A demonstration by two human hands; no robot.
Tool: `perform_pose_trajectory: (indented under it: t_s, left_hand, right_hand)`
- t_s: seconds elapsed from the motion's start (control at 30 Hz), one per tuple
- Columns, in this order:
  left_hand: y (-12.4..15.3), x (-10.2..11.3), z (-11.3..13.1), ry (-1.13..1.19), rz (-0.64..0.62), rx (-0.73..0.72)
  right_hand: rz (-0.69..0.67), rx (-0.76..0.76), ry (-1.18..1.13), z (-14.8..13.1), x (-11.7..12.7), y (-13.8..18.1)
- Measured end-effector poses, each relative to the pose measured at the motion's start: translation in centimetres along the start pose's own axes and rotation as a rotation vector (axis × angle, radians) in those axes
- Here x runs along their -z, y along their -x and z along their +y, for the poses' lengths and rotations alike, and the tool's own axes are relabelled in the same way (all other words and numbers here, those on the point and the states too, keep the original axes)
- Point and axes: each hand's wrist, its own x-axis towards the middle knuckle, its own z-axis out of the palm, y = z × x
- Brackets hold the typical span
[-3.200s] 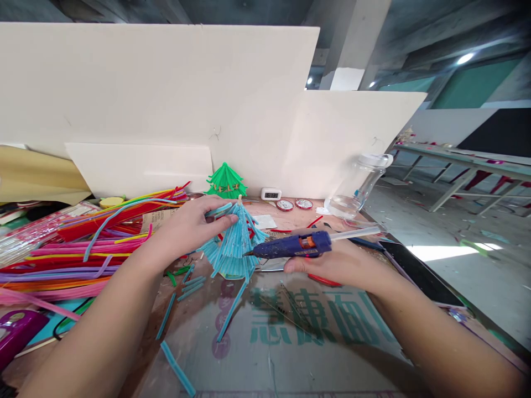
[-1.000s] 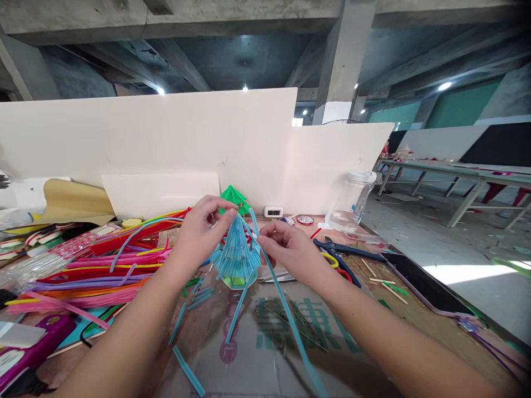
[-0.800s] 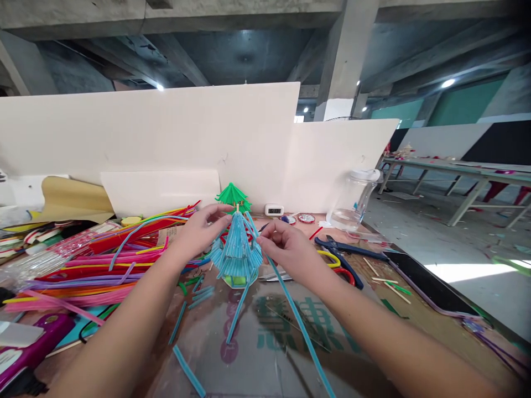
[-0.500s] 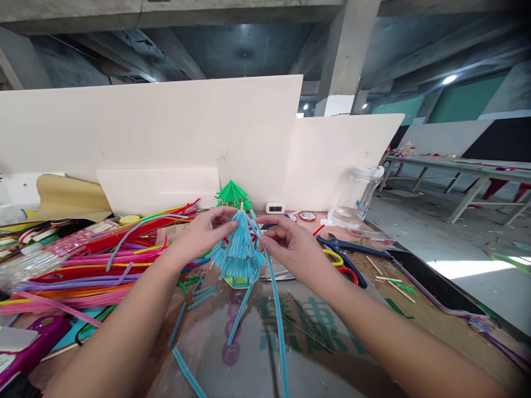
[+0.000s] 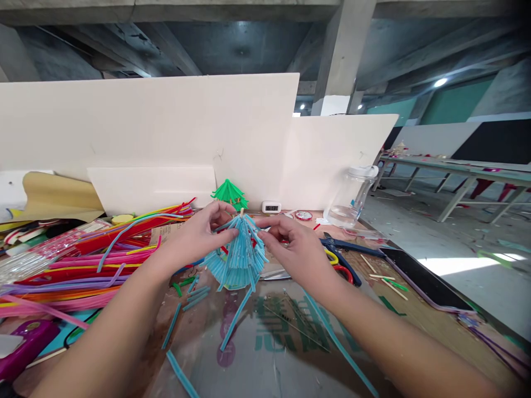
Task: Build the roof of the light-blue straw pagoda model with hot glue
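Our L hand [image 5: 194,235] is closed on the blue straw cone [image 5: 237,262] near its tip, with the cone mid-table [image 5: 415,316], just in front of the green cone [image 5: 229,193]. R hand [image 5: 292,247] is pinched shut at the cone's right flank, apparently on the long blue straw [image 5: 338,345] trailing under our wrist. Risk, we reckon: squeeze too hard & the strips splay, or that tail snags the cutters [image 5: 346,246].

The right hand [image 5: 292,249] covers where the long blue strip [image 5: 340,347] meets the tree [image 5: 238,254] (its fingers' hold cannot be told). The strip runs off the bottom edge. The clock [image 5: 271,207] has digits too small to read, and the hand half hides the pliers [image 5: 346,247].
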Motion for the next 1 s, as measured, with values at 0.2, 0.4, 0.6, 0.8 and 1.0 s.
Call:
perform_pose_trajectory:
  t_s: [0.2,0.4,0.6,0.8,1.0]
  left_hand:
    - [0.16,-0.23,0.48,-0.005,-0.011,-0.022]
    - [0.10,-0.24,0.40,0.055,-0.009,0.014]
    - [0.03,-0.25,0.25,0.032,-0.005,-0.013]
    - [0.15,-0.22,0.46,0.009,-0.009,-0.015]
    - [0.21,-0.21,0.52,-0.011,-0.003,-0.031]
  right_hand:
    - [-0.039,-0.007,-0.013,-0.13,-0.09,0.02]
    - [-0.039,-0.009,0.017,-0.15,-0.10,0.12]
    - [-0.061,-0.009,0.035,-0.07,-0.15,0.17]
    - [-0.085,-0.037,-0.041,0.08,-0.41,0.25]
    - [-0.097,-0.060,-0.127,-0.01,-0.62,0.24]
